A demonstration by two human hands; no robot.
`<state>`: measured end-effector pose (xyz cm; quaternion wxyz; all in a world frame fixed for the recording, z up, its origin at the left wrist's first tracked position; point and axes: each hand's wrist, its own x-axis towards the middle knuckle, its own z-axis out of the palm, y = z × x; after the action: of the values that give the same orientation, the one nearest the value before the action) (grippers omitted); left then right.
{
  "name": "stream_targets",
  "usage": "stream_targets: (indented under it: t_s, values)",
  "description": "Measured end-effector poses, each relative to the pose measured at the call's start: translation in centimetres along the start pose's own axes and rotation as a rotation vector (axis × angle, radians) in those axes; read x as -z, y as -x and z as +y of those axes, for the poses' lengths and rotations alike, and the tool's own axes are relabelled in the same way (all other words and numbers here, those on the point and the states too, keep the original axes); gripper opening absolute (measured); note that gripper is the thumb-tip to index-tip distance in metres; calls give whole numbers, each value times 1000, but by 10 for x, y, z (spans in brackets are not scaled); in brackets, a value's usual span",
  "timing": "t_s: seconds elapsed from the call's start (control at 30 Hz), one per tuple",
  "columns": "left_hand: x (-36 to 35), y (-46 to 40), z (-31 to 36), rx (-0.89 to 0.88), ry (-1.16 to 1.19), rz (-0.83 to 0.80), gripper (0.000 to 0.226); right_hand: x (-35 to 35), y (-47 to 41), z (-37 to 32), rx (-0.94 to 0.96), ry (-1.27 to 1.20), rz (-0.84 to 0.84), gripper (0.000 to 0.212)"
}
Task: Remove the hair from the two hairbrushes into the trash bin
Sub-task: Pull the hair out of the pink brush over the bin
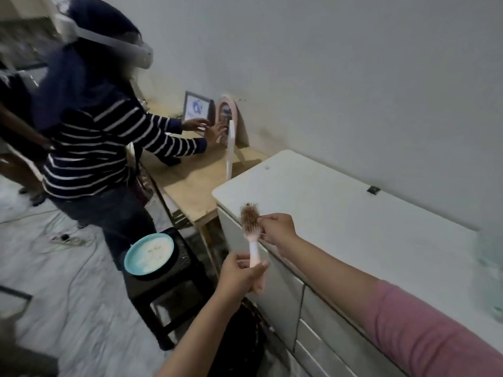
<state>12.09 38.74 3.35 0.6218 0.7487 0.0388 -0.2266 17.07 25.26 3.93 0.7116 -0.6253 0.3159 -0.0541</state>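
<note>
A pink hairbrush (253, 240) stands upright in front of the white cabinet, its handle gripped by my left hand (241, 276). Brown hair (250, 213) is matted over the upper part of its bristles. My right hand (277, 229) touches the brush head from the right, fingertips pinched at the edge of the hair. Below my hands a dark woven trash bin (246, 333) stands on the floor against the cabinet, largely hidden by my left forearm. I see only this one hairbrush.
The white cabinet (353, 227) fills the right side. A black stool (168, 295) carries a teal plate (149, 253) at left. Another person in a striped top (103, 156) works at a wooden table (196, 183) behind. Cables lie on the floor.
</note>
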Motion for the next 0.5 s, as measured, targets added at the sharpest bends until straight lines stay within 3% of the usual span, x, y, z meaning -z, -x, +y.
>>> stream_targets:
  t_s: [0.27,0.5]
  values:
    - [81,-10,-77,20,59,124,40,-100,6,72,30,84,-146,20]
    - [96,-37,-161,-6,76,183,44,-125,-7,147,94,150,-186,16]
